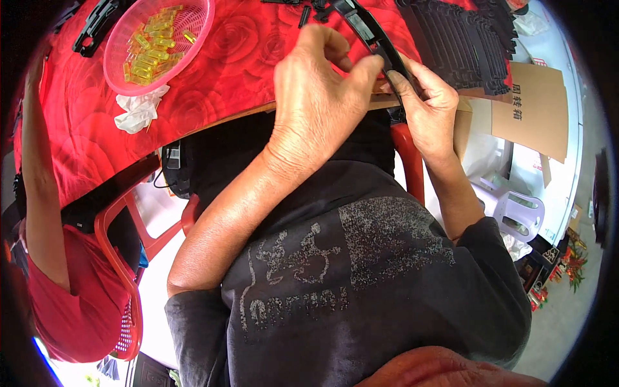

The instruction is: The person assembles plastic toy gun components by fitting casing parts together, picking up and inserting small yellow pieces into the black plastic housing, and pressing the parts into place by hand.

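A long, narrow, curved black plastic part (389, 53) is held slanting over the table's near edge. My right hand (429, 106) is closed around its lower portion, with the thumb pressed on its face. Just left of the part is my left hand (319, 97). Its fingers are bent with a gap between them and the thumb. That thumb's tip lies against or just over the part; I cannot tell which. Toward its upper end the part has a greyish recessed section. Small black pieces (304, 16) lie on the red cloth beyond my left hand.
A pink mesh basket (111, 59) holds several yellow transparent pieces. Beside it are crumpled white tissue (140, 111) and a black part (97, 29). Many black strips (454, 48) are stacked at right, near a cardboard box (538, 109). A person in a red shirt (77, 297) sits at left.
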A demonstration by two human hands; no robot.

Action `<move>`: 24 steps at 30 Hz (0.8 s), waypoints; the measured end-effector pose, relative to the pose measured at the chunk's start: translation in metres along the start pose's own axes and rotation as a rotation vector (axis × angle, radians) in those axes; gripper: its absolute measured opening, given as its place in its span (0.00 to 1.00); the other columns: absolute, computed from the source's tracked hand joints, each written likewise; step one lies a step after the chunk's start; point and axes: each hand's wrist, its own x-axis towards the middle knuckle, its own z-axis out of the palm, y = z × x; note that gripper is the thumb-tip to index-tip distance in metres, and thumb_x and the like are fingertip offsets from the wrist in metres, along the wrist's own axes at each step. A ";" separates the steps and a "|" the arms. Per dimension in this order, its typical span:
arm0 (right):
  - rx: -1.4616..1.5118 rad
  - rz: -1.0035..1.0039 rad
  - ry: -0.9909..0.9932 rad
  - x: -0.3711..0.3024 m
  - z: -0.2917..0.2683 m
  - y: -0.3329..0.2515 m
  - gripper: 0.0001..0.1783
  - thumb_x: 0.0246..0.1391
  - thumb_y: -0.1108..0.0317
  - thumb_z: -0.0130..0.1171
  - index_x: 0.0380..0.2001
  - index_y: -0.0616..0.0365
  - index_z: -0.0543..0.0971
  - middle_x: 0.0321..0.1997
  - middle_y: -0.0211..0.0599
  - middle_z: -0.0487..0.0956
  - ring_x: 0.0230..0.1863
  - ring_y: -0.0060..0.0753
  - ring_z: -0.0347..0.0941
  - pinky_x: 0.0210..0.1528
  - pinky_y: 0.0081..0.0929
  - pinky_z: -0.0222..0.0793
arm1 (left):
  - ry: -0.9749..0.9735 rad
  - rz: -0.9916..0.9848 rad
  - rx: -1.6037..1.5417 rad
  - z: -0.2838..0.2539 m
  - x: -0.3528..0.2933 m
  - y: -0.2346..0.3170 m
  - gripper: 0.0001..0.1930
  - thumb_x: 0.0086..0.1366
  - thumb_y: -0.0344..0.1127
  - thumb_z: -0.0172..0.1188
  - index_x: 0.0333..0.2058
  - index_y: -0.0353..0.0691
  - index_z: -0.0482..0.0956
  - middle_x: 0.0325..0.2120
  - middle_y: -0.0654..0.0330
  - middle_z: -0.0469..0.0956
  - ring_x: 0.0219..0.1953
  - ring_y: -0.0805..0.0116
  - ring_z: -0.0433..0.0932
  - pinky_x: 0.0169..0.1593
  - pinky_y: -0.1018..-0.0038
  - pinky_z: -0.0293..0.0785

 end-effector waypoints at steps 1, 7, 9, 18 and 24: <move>0.014 0.005 0.006 0.000 0.003 0.000 0.18 0.62 0.79 0.65 0.55 0.64 0.83 0.42 0.30 0.86 0.38 0.14 0.80 0.44 0.17 0.78 | -0.024 -0.064 -0.086 0.006 -0.003 -0.002 0.21 0.59 0.40 0.75 0.41 0.27 0.79 0.30 0.53 0.83 0.31 0.69 0.82 0.34 0.72 0.79; 0.037 -0.030 0.047 -0.002 0.012 -0.007 0.18 0.62 0.78 0.65 0.55 0.66 0.82 0.42 0.32 0.86 0.41 0.16 0.79 0.45 0.17 0.78 | -0.147 -0.132 -0.160 0.025 -0.008 0.003 0.19 0.67 0.39 0.65 0.46 0.25 0.79 0.34 0.45 0.84 0.38 0.60 0.85 0.44 0.67 0.79; 0.083 -0.040 0.059 -0.001 0.016 -0.008 0.18 0.62 0.79 0.65 0.55 0.67 0.81 0.43 0.32 0.86 0.41 0.16 0.79 0.45 0.17 0.77 | -0.113 -0.143 -0.164 0.032 -0.006 -0.003 0.21 0.68 0.41 0.60 0.46 0.24 0.79 0.36 0.41 0.82 0.40 0.50 0.84 0.47 0.61 0.77; 0.088 -0.051 0.134 -0.001 0.024 0.005 0.17 0.63 0.79 0.64 0.54 0.69 0.81 0.44 0.34 0.86 0.42 0.18 0.79 0.44 0.17 0.77 | -0.061 -0.194 -0.176 0.048 0.000 0.005 0.19 0.72 0.41 0.53 0.38 0.24 0.72 0.43 0.37 0.72 0.48 0.36 0.73 0.53 0.48 0.69; 0.023 -0.100 0.140 -0.001 0.024 0.007 0.18 0.62 0.80 0.64 0.55 0.68 0.80 0.44 0.35 0.86 0.43 0.18 0.80 0.46 0.18 0.77 | -0.054 -0.185 -0.103 0.052 0.003 0.005 0.17 0.73 0.40 0.51 0.38 0.26 0.72 0.43 0.37 0.72 0.48 0.35 0.73 0.51 0.46 0.69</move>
